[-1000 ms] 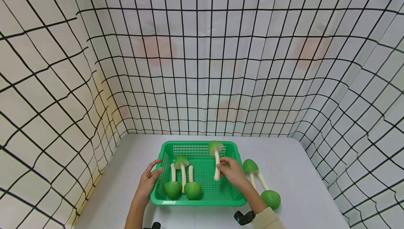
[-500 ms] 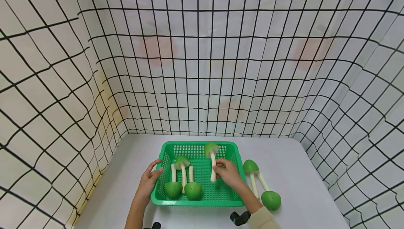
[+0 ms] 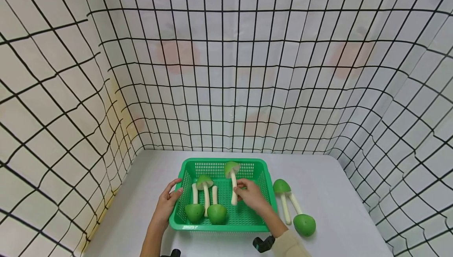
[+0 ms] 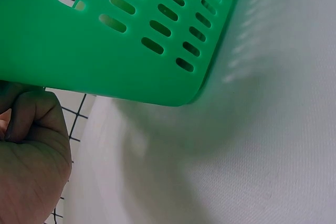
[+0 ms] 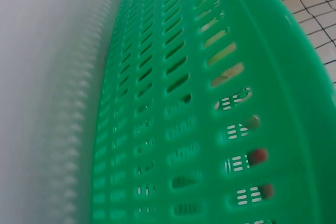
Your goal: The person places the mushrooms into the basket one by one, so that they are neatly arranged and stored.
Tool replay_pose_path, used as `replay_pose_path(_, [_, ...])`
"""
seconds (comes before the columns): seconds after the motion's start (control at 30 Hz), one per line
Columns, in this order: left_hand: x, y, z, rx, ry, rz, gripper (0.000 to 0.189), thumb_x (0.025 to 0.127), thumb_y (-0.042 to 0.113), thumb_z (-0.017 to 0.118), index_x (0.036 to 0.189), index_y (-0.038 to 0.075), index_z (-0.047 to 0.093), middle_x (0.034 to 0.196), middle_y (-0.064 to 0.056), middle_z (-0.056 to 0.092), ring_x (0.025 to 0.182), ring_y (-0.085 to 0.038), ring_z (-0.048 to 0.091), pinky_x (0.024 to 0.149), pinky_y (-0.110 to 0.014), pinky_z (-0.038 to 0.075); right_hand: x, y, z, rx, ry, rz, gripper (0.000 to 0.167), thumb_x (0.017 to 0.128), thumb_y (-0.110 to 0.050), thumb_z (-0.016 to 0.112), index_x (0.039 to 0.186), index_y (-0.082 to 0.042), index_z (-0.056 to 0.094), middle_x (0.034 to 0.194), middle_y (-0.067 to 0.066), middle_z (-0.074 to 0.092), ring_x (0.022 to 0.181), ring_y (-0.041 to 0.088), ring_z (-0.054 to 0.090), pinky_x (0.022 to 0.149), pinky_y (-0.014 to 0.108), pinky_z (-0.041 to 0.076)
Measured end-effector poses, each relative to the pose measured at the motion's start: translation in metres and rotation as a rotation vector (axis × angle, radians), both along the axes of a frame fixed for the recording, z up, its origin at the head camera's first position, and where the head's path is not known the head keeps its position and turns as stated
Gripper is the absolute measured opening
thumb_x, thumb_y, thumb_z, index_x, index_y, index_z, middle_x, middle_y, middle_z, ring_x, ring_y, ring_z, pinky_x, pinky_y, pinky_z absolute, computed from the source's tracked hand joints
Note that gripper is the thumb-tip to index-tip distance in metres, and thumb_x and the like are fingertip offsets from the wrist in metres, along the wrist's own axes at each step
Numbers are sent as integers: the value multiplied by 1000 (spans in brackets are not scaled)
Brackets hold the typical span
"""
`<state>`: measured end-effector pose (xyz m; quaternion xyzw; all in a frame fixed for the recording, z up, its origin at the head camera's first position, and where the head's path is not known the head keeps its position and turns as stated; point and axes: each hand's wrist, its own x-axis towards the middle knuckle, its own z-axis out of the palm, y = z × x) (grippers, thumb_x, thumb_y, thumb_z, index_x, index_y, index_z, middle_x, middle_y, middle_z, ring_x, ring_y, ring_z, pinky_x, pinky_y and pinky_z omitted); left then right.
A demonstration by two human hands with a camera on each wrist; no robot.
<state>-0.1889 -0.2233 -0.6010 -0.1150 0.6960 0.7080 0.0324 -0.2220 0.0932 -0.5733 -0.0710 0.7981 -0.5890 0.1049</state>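
Observation:
My right hand (image 3: pixel 250 195) pinches the pale stem of a toy mushroom (image 3: pixel 231 169) with a green cap, over the middle of the green plastic basket (image 3: pixel 247 228). The cap points to the far side and the stem hangs toward me. My left hand (image 3: pixel 164 205) holds the basket's left rim, its thumb over the edge; in the left wrist view the hand (image 4: pixel 34 150) is at the rim with curled fingers. In the basket's left half lie three more mushrooms, one with its cap (image 3: pixel 204 182) at the far end, between two with caps (image 3: pixel 194 213) near me.
Two more mushrooms lie on the white table right of the basket, one cap (image 3: pixel 281 186) far, the other (image 3: pixel 304 224) near. Black netting (image 3: pixel 231 87) over white walls encloses the back and sides. The basket's slotted wall (image 5: pixel 173 77) fills most of the right wrist view.
My right hand has carried its mushroom leftward across the basket, from the right side toward the middle, and slightly lower. The left hand stays on the rim.

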Motion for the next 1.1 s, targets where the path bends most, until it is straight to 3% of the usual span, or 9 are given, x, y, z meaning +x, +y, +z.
replay_pose_path(0.87, [-2, -1, -5, 1, 1, 0, 49, 106, 33, 60, 152, 26, 45, 127, -21, 68, 99, -28, 71, 77, -39, 62, -6, -22, -15, 84, -10, 13, 30, 101, -8, 61, 126, 8, 62, 104, 17, 65, 74, 19, 67, 70, 49, 61])
replay_pose_path(1.1, [-1, 0, -4, 8, 8, 7, 49, 105, 32, 60, 151, 25, 46, 121, -19, 70, 97, -28, 70, 75, -37, 61, -8, -26, -19, 135, 1, 33, 28, 100, -6, 61, 125, 8, 63, 103, 16, 67, 75, 23, 69, 67, 47, 61])
